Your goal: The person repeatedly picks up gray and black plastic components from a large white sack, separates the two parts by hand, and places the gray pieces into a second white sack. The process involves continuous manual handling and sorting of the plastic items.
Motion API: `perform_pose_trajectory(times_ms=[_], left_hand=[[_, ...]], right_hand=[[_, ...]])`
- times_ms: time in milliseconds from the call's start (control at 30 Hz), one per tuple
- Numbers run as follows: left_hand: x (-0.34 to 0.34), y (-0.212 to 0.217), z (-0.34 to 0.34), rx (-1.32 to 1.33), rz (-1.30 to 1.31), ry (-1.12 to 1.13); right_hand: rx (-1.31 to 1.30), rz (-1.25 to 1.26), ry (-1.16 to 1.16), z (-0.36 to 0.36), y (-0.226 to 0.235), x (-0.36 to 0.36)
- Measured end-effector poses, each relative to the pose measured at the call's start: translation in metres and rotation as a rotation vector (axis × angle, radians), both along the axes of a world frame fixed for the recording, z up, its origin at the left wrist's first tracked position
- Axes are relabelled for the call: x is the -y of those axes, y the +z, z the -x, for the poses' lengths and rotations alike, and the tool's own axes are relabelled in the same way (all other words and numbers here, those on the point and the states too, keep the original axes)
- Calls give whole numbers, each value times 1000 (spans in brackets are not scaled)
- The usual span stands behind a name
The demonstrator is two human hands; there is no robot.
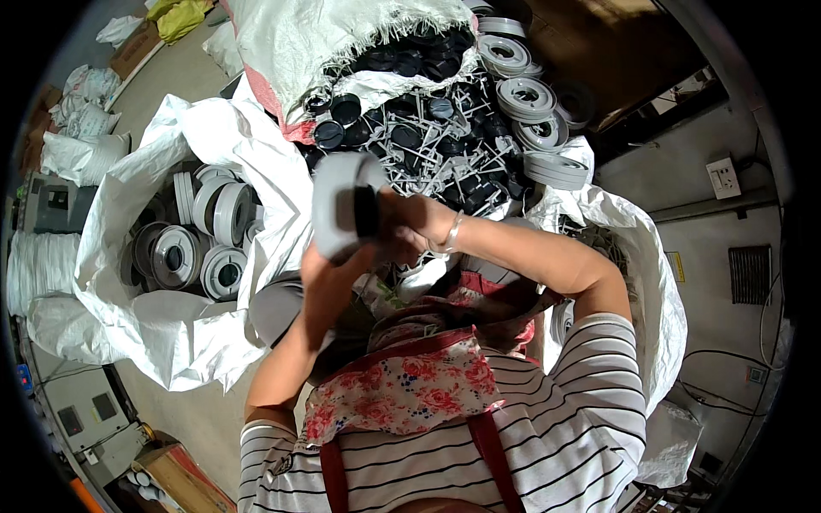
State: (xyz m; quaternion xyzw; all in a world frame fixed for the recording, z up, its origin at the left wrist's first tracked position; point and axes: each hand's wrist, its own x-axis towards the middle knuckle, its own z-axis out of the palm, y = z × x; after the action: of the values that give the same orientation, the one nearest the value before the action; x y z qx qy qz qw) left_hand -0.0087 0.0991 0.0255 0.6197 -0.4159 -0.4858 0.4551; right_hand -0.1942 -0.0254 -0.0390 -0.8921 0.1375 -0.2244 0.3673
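A grey round plastic ring (332, 209), blurred by motion, is tilted on edge in front of me. My left hand (332, 275) grips its lower edge. A black round cap (366, 212) sits at the middle of the ring's right face. My right hand (409, 224) is closed against that cap, its fingertips partly hidden. Just beyond my hands lies a heap of black caps (404, 137) mixed with thin grey plastic stems (445, 154).
A white woven sack (128, 214) at left holds several grey rings (178, 256). Another sack (282, 34) spills black caps at the back. Stacked grey rings (526, 98) stand right of the heap. At right is another white sack (658, 282) beside a wall socket (723, 179).
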Motion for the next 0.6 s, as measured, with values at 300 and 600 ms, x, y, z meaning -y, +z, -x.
perform_pose_trajectory(times_ms=[300, 600], left_hand=[[25, 50, -75, 760, 440, 397], [67, -16, 43, 1030, 571, -636]], right_hand=[[-1495, -127, -849, 212, 0, 105], [-231, 358, 32, 75, 44, 23]])
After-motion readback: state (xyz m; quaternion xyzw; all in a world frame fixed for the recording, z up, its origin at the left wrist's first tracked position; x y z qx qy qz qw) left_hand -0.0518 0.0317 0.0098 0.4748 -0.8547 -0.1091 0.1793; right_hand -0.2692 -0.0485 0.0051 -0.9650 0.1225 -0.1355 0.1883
